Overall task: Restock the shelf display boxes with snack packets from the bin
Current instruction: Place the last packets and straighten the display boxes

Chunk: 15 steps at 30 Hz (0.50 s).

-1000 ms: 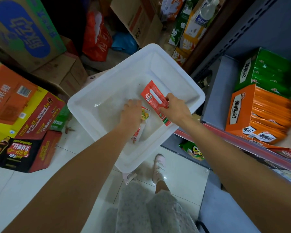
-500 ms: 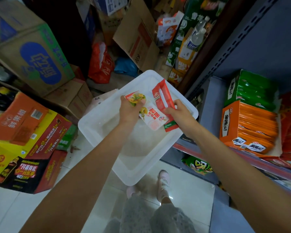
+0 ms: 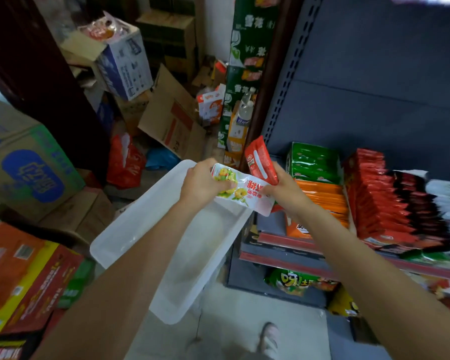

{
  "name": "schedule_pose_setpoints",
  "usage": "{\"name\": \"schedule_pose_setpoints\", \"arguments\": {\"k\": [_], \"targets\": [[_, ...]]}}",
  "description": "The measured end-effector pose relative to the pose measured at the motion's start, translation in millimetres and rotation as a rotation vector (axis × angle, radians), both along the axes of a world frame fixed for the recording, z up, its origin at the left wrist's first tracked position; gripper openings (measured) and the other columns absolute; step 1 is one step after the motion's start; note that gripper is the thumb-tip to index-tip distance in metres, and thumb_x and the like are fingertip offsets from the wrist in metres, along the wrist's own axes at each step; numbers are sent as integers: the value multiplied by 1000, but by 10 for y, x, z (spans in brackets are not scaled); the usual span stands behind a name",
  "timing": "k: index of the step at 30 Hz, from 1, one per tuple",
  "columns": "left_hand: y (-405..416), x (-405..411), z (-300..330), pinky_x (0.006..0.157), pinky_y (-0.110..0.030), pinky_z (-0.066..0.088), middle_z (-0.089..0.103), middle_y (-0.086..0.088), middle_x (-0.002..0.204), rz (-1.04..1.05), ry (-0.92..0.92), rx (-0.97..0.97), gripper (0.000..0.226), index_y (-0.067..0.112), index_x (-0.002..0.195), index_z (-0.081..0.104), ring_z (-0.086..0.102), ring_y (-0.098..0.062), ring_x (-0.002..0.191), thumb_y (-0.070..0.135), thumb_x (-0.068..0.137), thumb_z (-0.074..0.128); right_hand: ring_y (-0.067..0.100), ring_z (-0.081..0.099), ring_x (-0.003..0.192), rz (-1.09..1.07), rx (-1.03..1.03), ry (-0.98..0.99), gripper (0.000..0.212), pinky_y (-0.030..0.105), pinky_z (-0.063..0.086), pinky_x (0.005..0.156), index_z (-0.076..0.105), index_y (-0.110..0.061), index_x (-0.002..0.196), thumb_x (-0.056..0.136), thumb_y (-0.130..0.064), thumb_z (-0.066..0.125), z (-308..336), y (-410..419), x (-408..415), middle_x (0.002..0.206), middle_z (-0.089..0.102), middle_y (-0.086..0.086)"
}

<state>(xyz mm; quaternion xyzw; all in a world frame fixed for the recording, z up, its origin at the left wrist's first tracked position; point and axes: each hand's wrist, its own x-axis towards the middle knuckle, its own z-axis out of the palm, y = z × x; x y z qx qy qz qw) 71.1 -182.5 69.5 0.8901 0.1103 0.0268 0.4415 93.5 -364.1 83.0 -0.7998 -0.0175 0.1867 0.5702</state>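
Above the bin (image 3: 130, 229), left hand (image 3: 202, 184) grasps the white packet (image 3: 240, 190) — right hand (image 3: 283, 188) holds the red packet (image 3: 260, 161) — probably for sorting into the shelf boxes (image 3: 320, 196) at right.

Red Chinese characters, seen upside down and too blurred to read, ran across the white snack packet with yellow fruit pictures (image 3: 240, 191). White characters "雪花" stood on the tall green cardboard cartons (image 3: 247, 48).
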Motion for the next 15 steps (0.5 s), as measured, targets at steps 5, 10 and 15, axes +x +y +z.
{"name": "schedule_pose_setpoints", "arguments": {"k": [5, 10, 15], "targets": [[-420, 102, 203, 65, -37, 54, 62, -9, 82, 337, -35, -538, 29, 12, 78, 52, 64, -28, 81, 22, 74, 79, 17, 59, 67, -286, 198, 145, 46, 30, 48, 64, 62, -15, 103, 98, -51, 33, 194, -618, 75, 78, 66, 4], [-1190, 22, 347, 59, -26, 52, 65, -2, 89, 231, -26, -774, 26, 15, 104, 60, 62, -15, 74, 6, 82, 70, 11, 54, 61, -342, 339, 191, 11, 26, 43, 58, 57, -19, 99, 97, -26, 49, 301, -1279, 91, 76, 57, -1], [-2017, 68, 395, 69, -33, 53, 71, -3, 81, 186, 41, -735, 9, 12, 88, 68, 67, -18, 73, 14, 80, 73, 15, 65, 70, -303, 449, 129, 26, 32, 53, 67, 54, -11, 112, 88, -1, 57, 394, -1977, 96, 89, 67, 5]]}}
